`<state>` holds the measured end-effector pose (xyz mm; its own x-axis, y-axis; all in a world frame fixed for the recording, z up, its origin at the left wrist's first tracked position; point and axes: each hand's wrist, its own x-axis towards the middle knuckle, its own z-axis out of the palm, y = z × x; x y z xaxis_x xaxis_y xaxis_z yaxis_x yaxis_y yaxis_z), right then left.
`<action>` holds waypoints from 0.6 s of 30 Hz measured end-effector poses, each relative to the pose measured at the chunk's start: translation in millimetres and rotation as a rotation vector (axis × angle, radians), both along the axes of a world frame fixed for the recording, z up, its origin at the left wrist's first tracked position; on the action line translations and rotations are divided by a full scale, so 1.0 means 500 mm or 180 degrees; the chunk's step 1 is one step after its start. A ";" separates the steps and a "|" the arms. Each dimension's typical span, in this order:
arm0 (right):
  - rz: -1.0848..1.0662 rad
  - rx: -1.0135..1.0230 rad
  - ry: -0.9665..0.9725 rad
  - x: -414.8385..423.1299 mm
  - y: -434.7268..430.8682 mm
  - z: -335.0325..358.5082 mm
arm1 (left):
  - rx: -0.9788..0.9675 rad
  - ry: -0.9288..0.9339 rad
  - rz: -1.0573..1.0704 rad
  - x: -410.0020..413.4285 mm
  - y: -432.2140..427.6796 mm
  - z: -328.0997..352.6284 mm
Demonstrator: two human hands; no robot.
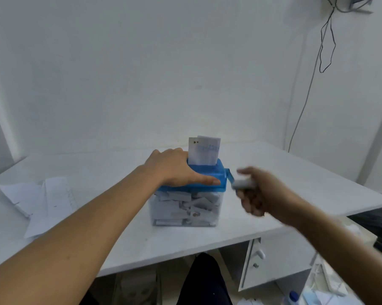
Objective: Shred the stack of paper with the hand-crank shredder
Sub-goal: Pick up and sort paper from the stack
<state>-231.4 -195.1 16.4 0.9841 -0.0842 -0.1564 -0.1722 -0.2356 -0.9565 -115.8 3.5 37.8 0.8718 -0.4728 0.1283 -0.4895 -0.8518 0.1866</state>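
Near the middle of a white laminate desk [295, 186]: a hand-crank shredder [186, 201] with a blue plastic lid and a clear box-shaped bin, standing upright. Inside the bin, packed almost to the lid, white paper strips [185, 205]. Upright in the shredder's top slot, a white sheet of paper [204, 150] with faint blue print and two small dark dots near its upper left corner; lower part hidden in the lid.

Left hand [174, 170] palm-down on the shredder's lid, just left of the sheet. Fingers close together and draped over the lid's far edge, tips out of sight. Thumb straight along the lid's near edge, pointing toward the crank side.

Right hand [257, 192] just right of the shredder, motion-blurred, fingers curled round the white cylindrical crank handle [244, 183]. Handle joined to the lid's right side by a short blue crank arm [229, 176].

Left of the shredder and well apart from it, a loose stack of white paper sheets [40, 201], flat on the desk and fanned unevenly.

Below and right of the shredder, under the desk, a white cabinet [284, 256]. Straight below the shredder, a dark trouser leg [205, 280]. High up and right of the shredder, on the wall, thin dark cables [326, 47] in hanging loops. Far below and right, on the floor, a clear bottle with a blue cap [293, 297].
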 end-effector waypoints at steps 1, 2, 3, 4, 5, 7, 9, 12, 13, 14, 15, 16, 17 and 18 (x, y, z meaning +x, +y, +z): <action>0.0124 0.0068 0.0003 0.002 -0.009 0.021 | 0.0010 0.0001 -0.0014 -0.001 -0.001 -0.001; 0.0232 0.0022 -0.0059 0.010 -0.017 0.038 | 0.0002 -0.0029 -0.0030 -0.002 -0.002 -0.002; 0.0296 -0.0048 -0.0160 0.022 -0.022 0.050 | -0.0015 -0.0036 -0.0029 -0.001 -0.002 -0.003; 0.0294 -0.0069 -0.0269 0.039 -0.026 0.058 | -0.0034 -0.0020 -0.0022 -0.002 -0.002 -0.002; 0.0209 0.0005 -0.0375 0.057 -0.028 0.065 | -0.0054 -0.0003 -0.0018 -0.001 -0.003 -0.002; -0.0042 0.0028 -0.0619 0.098 -0.019 0.074 | -0.0086 -0.0015 -0.0029 0.000 0.000 -0.004; -0.0360 -0.0287 -0.0870 0.133 -0.014 0.077 | -0.0140 -0.0013 -0.0028 0.004 -0.001 -0.005; -0.0741 -0.0459 -0.1066 0.178 -0.011 0.063 | -0.0152 -0.0025 -0.0071 0.008 0.000 -0.008; -0.0829 -0.0472 -0.1091 0.192 -0.010 0.055 | -0.0156 -0.0025 -0.0088 0.006 0.000 -0.007; -0.0893 -0.0500 -0.1103 0.205 -0.010 0.046 | -0.0172 -0.0034 -0.0113 0.004 0.001 -0.004; -0.0917 -0.0529 -0.1100 0.218 -0.010 0.035 | -0.0193 -0.0041 -0.0136 0.001 0.001 -0.002; -0.0898 -0.0547 -0.1056 0.230 -0.011 0.023 | -0.0212 -0.0044 -0.0145 -0.001 0.001 -0.002; -0.0850 -0.0552 -0.0959 0.240 -0.012 0.008 | -0.0230 -0.0038 -0.0131 -0.003 0.001 -0.002; -0.0790 -0.0539 -0.0822 0.246 -0.014 -0.010 | -0.0243 -0.0043 -0.0106 -0.003 0.002 -0.003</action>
<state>-108.3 -201.9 11.2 0.9357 -0.3280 0.1302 -0.0026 -0.3753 -0.9269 -117.2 4.4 36.3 0.8537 -0.4898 0.1766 -0.5201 -0.8187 0.2435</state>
